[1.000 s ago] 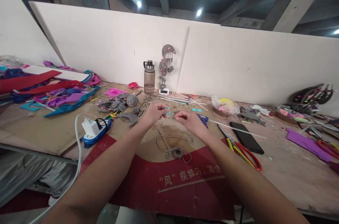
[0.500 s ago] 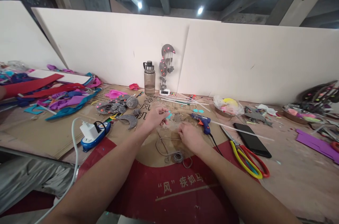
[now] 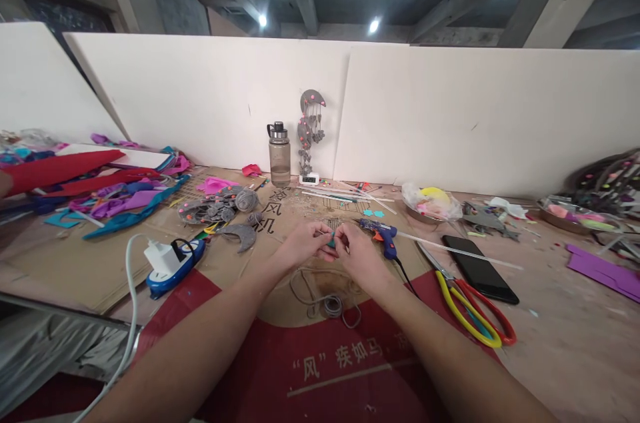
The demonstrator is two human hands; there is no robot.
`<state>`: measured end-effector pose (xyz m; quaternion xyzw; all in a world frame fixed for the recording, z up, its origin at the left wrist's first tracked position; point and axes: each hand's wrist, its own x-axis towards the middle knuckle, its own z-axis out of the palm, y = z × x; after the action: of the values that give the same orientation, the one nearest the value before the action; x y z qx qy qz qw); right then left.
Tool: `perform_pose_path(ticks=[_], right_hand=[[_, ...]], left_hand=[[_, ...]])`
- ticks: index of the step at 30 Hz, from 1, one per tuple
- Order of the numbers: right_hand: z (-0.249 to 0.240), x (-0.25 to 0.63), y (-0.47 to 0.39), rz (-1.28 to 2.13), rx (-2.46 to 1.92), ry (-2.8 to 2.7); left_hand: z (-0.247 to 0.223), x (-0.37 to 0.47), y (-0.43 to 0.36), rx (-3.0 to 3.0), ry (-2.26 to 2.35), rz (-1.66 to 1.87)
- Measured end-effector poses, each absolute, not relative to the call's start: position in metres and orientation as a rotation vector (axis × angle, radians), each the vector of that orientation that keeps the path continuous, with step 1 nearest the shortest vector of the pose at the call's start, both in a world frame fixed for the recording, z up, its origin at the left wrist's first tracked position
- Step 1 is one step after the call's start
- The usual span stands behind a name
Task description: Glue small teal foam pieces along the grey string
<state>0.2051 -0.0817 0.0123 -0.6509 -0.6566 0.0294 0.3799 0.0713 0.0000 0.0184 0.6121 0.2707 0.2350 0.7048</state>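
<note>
A small blue-green piece [image 3: 331, 241] is up between the two hands, over the cardboard [image 3: 265, 356]. Most of it is hidden by fingers, so its shape is hard to see. The left hand [image 3: 310, 243] pinches it with the thumb and fingers. The right hand [image 3: 351, 244] is curled in close, with its fingertips pinched narrow right at the piece. I can't tell if the right hand grips it too or just touches it.

Under the hands, a gray string [image 3: 333, 306] lies in loops with a little coil. Just to the right is a blue glue gun [image 3: 386, 236] with a long clear stick poking out its back. Two blue flowers [image 3: 379, 213] lie behind it. Farther right are big scissors [image 3: 475, 319] with red and yellow handles, near a black phone [image 3: 483, 271].

To the left are a gray moon [image 3: 243, 236], a heap of gray bits [image 3: 210, 207] with pink dots, and a blue power strip [image 3: 187, 266]. At the back, a bottle [image 3: 279, 155] stands upright beside a little white clock [image 3: 309, 179]. Above the clock is a gray moon toy [image 3: 313, 101], in front of a white board [image 3: 210, 96].
</note>
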Motion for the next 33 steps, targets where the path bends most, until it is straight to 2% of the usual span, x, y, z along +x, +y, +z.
perform_pose_path(ticks=[5,23,33], right_hand=[[0.012,0.207,-0.084,-0.022,-1.671,-1.711],[0.028,0.215,-0.088,0.004,-1.562,-1.615],[0.021,0.218,-0.084,0.079,-1.559,-1.602]], left_hand=[[0.022,0.068,-0.001,1.308,0.516,0.508],[0.027,0.069,-0.003,1.278,0.617,0.564],[0.023,0.069,0.001,1.247,0.621,0.588]])
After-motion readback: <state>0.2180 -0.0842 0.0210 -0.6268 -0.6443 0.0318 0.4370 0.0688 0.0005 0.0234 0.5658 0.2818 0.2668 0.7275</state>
